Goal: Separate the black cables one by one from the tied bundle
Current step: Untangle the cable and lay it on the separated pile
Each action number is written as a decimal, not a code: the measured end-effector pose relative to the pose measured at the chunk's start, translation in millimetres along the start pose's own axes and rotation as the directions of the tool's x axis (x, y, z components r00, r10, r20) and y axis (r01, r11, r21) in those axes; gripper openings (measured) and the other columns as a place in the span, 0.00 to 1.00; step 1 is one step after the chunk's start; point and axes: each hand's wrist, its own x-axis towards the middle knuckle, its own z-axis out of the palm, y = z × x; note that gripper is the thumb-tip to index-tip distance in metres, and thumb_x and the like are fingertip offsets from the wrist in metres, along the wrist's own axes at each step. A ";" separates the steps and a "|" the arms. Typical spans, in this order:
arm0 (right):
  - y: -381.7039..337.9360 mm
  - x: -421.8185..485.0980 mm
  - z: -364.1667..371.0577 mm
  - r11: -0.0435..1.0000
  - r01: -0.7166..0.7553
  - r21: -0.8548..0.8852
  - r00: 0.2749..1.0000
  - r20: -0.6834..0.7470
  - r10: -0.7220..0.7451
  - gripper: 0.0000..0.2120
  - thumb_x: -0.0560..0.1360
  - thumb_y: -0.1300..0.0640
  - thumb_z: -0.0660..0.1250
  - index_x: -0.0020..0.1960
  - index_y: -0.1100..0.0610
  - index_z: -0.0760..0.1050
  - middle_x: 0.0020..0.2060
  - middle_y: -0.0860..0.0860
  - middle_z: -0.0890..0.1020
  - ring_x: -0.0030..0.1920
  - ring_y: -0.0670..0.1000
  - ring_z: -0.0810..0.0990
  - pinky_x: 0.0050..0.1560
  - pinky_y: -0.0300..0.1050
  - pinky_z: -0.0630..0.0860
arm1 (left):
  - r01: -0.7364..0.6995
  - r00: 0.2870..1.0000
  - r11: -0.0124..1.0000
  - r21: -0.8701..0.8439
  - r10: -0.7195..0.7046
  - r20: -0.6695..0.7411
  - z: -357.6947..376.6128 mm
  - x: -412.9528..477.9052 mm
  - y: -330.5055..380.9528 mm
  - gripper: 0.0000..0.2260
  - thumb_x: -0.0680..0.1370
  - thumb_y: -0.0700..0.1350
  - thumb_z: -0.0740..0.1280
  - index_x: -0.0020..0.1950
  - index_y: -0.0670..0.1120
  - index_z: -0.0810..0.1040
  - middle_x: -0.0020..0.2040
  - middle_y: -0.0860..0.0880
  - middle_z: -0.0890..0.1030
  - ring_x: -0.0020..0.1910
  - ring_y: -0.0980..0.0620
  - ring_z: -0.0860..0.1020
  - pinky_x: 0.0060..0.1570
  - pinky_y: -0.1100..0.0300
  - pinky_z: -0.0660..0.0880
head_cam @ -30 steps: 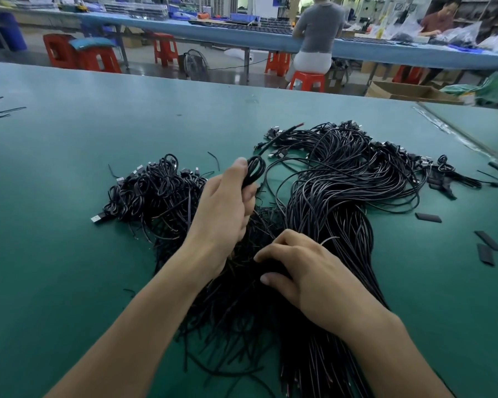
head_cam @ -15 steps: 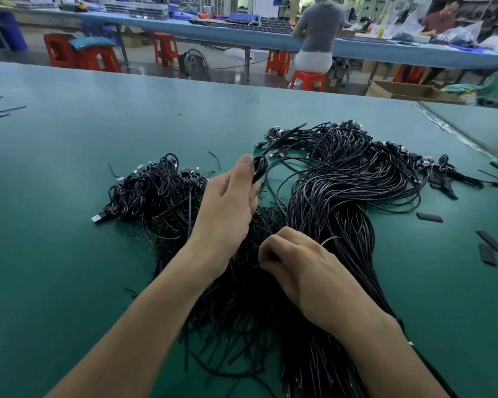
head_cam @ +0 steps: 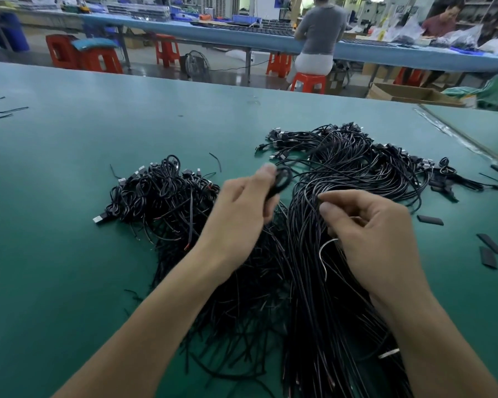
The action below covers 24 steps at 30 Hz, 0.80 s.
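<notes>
head view: left hand [head_cam: 239, 214] pinches cable loop [head_cam: 282, 179]; right hand [head_cam: 377, 234] pinches bundle [head_cam: 308, 254] strand.

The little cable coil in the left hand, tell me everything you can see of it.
The cable coil is thin black cable wound into a small oval loop, slightly blurred. The left hand pinches its near side between thumb and fingers, holding it raised above the green table. Its ends are hidden, so no connector shows.
</notes>
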 end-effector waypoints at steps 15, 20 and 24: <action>-32.6 -17.4 17.7 0.983 0.056 0.176 0.972 0.215 -0.094 0.09 0.73 0.65 0.74 0.44 0.51 0.84 0.36 0.45 0.85 0.37 0.43 0.83 0.40 0.36 0.78 | -0.134 0.988 0.989 0.069 0.139 -0.066 13.8 1.1 -9.2 0.22 0.82 0.55 0.55 0.47 0.41 0.82 0.25 0.58 0.74 0.21 0.63 0.68 0.24 0.70 0.64; -35.0 -23.6 22.1 0.971 0.236 -0.045 0.971 0.036 -0.234 0.17 0.72 0.65 0.73 0.40 0.48 0.69 0.36 0.48 0.82 0.35 0.47 0.79 0.35 0.43 0.76 | -0.033 0.983 0.980 0.196 0.067 -0.169 13.5 1.1 -11.1 0.26 0.78 0.62 0.54 0.32 0.43 0.74 0.22 0.55 0.64 0.22 0.52 0.61 0.28 0.50 0.62; -41.3 -23.5 18.9 0.782 0.548 -0.298 0.836 0.178 -0.518 0.16 0.71 0.69 0.71 0.42 0.52 0.68 0.37 0.46 0.78 0.38 0.47 0.74 0.39 0.37 0.70 | 0.089 0.996 0.949 0.302 -0.088 -0.016 6.7 0.1 -15.1 0.26 0.84 0.50 0.57 0.24 0.48 0.68 0.20 0.55 0.64 0.21 0.54 0.60 0.26 0.60 0.60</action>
